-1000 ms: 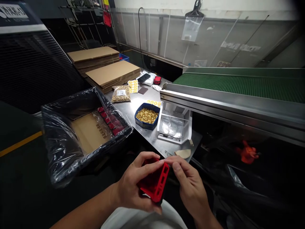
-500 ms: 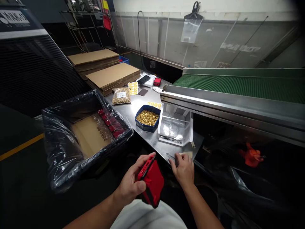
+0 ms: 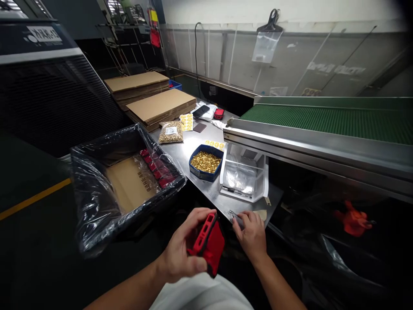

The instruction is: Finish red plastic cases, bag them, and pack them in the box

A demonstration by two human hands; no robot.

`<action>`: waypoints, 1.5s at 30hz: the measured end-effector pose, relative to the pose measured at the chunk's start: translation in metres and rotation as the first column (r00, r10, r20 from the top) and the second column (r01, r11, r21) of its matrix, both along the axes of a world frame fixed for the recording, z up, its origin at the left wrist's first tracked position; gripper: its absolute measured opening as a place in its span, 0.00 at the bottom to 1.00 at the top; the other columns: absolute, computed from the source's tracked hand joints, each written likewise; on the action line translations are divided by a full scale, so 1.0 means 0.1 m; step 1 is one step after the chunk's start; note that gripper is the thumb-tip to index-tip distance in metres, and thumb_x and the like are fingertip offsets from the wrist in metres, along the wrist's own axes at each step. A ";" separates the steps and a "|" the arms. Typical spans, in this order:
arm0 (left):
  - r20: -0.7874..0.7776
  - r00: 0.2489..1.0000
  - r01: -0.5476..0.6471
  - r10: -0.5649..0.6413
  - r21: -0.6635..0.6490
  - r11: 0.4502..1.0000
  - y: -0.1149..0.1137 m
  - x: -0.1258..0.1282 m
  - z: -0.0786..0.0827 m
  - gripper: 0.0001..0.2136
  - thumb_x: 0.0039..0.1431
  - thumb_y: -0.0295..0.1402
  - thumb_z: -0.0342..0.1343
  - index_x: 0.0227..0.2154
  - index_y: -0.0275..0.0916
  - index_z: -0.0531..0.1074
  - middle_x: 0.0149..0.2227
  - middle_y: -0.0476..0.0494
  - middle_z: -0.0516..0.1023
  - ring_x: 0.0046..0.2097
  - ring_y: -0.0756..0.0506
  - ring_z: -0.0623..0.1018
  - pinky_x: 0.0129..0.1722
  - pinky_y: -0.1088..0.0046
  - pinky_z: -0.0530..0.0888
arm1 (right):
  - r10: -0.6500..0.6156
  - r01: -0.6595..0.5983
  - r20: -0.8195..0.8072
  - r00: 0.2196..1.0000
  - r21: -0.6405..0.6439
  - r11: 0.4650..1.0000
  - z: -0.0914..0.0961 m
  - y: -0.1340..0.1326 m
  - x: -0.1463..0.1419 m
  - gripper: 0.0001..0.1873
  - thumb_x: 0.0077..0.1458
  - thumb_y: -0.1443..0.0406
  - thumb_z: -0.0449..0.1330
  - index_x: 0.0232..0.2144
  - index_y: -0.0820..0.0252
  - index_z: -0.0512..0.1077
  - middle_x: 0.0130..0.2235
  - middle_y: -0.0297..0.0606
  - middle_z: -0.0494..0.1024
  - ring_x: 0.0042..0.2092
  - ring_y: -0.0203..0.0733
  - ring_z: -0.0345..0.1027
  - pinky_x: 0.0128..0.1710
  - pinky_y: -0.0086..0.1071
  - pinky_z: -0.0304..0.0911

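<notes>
My left hand [image 3: 180,254] is closed round a red plastic housing with black trim [image 3: 209,243], held low over my lap. My right hand [image 3: 251,234] rests at the near edge of the steel table [image 3: 206,193]. Its fingers pinch a small metal tool, possibly tweezers [image 3: 235,216], lying by a tan pad [image 3: 262,213]. A blue tray of small brass parts [image 3: 205,162] sits further back on the table. Beside that tray stands a clear plastic bin [image 3: 243,177].
A box lined with clear plastic [image 3: 125,185] at left holds cardboard and a row of red parts. Flat cardboard stacks [image 3: 161,103], a bag of brass parts [image 3: 170,132], yellow stickers and a phone lie further back. A green conveyor [image 3: 325,118] runs along the right.
My right hand let go of the red housing and reached forward to the table edge, closing on the small metal tool. My left hand turned the housing and kept it.
</notes>
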State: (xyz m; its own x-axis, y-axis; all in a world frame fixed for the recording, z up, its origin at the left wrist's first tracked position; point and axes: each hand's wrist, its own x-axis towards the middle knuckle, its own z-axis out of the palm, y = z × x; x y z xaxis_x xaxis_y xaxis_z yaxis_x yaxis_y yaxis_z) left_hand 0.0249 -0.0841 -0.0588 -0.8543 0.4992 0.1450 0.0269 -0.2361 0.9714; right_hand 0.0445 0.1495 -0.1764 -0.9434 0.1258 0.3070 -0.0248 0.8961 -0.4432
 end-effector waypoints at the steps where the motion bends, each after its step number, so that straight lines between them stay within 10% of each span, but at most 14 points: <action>1: -0.130 0.991 -0.029 0.019 -0.074 0.997 -0.01 0.00 0.03 0.43 0.40 0.54 0.69 0.58 0.39 0.65 0.56 0.33 0.62 0.54 0.32 0.68 0.55 0.55 0.69 | -0.014 0.014 -0.004 1.000 -0.142 0.990 0.08 -0.02 0.01 0.10 0.59 0.59 0.57 0.39 0.59 0.72 0.38 0.42 0.73 0.40 0.48 0.66 0.41 0.42 0.63; 6: -0.481 0.876 -0.104 -0.043 -0.274 0.956 -0.04 0.01 0.19 0.43 0.41 0.36 0.70 0.62 0.39 0.59 0.56 0.33 0.63 0.58 0.32 0.65 0.61 0.50 0.64 | -0.079 0.084 0.036 0.996 -0.639 0.765 0.68 -0.12 0.09 0.13 0.62 0.57 0.54 0.41 0.57 0.72 0.36 0.37 0.73 0.35 0.40 0.67 0.35 0.34 0.65; 17: -0.685 0.715 -0.122 -0.140 -0.319 0.940 -0.04 0.05 0.28 0.43 0.40 0.27 0.63 0.62 0.31 0.56 0.56 0.31 0.64 0.57 0.33 0.67 0.66 0.44 0.54 | 0.077 0.008 0.031 0.997 -0.959 0.284 1.53 -0.25 0.39 0.18 0.55 0.61 0.64 0.49 0.56 0.72 0.33 0.38 0.76 0.31 0.37 0.72 0.31 0.29 0.72; 27: -0.752 0.639 -0.162 -0.166 -0.342 0.926 -0.08 0.04 0.38 0.40 0.39 0.24 0.57 0.61 0.28 0.57 0.55 0.29 0.65 0.58 0.31 0.67 0.65 0.41 0.54 | 0.200 -0.094 0.008 0.980 -0.862 0.497 1.76 -0.31 0.53 0.10 0.58 0.63 0.62 0.44 0.54 0.73 0.42 0.44 0.81 0.43 0.48 0.77 0.40 0.32 0.77; 45: -0.731 0.656 -0.128 -0.189 -0.354 0.927 -0.13 0.05 0.45 0.40 0.37 0.22 0.56 0.60 0.26 0.59 0.54 0.29 0.66 0.58 0.32 0.67 0.66 0.43 0.56 | 0.187 -0.138 -0.032 0.982 -0.798 0.587 1.81 -0.35 0.51 0.08 0.56 0.65 0.64 0.40 0.53 0.76 0.38 0.41 0.82 0.37 0.45 0.78 0.35 0.31 0.77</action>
State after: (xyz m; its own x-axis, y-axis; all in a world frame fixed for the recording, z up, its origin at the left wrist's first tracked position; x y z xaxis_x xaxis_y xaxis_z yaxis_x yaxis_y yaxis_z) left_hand 0.0298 -0.0969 -0.0139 -0.5162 0.6708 0.5325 0.7705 0.0920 0.6308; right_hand 0.0953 0.1140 0.0042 -0.9836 0.1390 0.1146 -0.0900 0.1717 -0.9810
